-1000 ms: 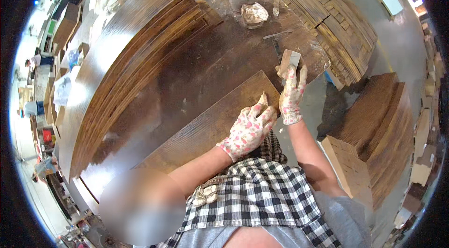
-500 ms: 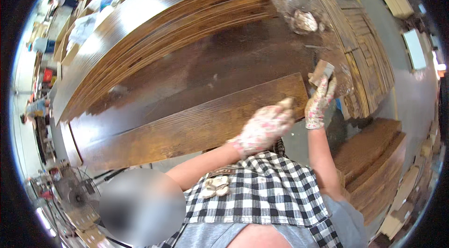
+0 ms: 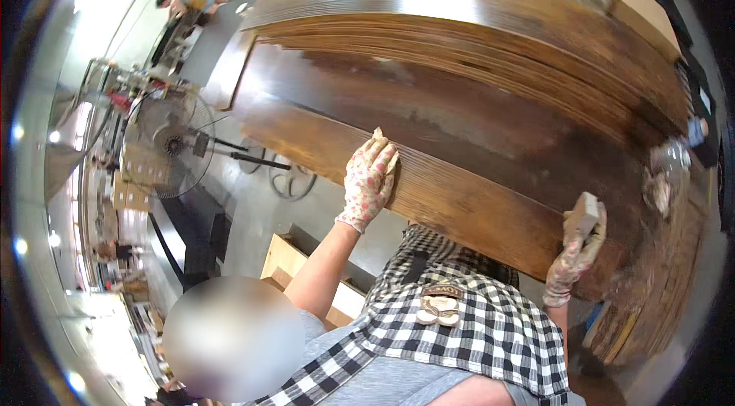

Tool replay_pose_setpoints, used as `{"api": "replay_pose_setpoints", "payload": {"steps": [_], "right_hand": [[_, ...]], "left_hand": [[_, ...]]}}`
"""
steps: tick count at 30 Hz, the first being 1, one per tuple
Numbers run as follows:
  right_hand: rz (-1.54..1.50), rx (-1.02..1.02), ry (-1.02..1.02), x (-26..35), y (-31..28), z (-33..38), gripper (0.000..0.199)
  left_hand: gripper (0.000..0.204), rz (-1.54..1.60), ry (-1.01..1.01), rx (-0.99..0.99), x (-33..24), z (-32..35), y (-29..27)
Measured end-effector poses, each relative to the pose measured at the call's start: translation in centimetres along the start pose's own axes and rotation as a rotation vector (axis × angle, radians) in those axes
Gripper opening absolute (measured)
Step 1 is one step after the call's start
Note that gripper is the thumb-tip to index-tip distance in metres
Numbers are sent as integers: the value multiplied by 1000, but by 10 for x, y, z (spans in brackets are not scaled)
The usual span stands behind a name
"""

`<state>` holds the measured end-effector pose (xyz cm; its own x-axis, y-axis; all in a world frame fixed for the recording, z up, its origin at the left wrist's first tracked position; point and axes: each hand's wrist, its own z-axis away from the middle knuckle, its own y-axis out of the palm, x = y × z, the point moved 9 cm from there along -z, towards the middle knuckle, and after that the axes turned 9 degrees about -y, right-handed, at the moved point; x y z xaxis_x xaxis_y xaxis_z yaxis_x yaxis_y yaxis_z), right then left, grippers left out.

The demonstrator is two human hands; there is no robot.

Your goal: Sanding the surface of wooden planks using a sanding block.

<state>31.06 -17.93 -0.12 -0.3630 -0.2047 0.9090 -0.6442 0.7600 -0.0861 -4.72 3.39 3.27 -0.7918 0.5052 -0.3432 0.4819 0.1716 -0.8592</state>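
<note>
My left hand [image 3: 369, 185], in a white glove with a pink flower print, rests on a long brown wooden board [image 3: 467, 203]. Its fingers are closed over what looks like a beige cloth [image 3: 377, 133], of which only the tip shows. At the board's right end, my right hand [image 3: 576, 257], in a matching glove, grips a small sanding block [image 3: 586, 214] with a pale grey face. The block is held up beside the board's end, and the fingers behind it are partly hidden. The board lies along the near side of a dark, stained work surface [image 3: 459, 126].
Stacked brown boards [image 3: 429, 31] line the far side of the work surface. A plastic bag [image 3: 668, 168] sits at the right end. On the left stands a fan [image 3: 172, 138], with a cardboard box [image 3: 287, 257] on the floor near my left arm. Another person [image 3: 180, 6] is far off.
The view has swung left, bringing the fan into sight. My left hand has moved leftward along the board, away from the right hand. The right hand still holds the block near the board's right end.
</note>
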Motion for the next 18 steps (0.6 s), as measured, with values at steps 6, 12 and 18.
{"api": "replay_pose_setpoints", "payload": {"steps": [6,12,18], "right_hand": [[-184,134,93,26,167,25,100],[-164,204,101,41,328,39,96],[-135,244,150,41,425,58,92]], "left_hand": [[42,-35,-125,-90,173,-17,-43],[32,-92,-171,-206,368,-46,-103],[24,603,-679,-431,580,-94,-135]]}}
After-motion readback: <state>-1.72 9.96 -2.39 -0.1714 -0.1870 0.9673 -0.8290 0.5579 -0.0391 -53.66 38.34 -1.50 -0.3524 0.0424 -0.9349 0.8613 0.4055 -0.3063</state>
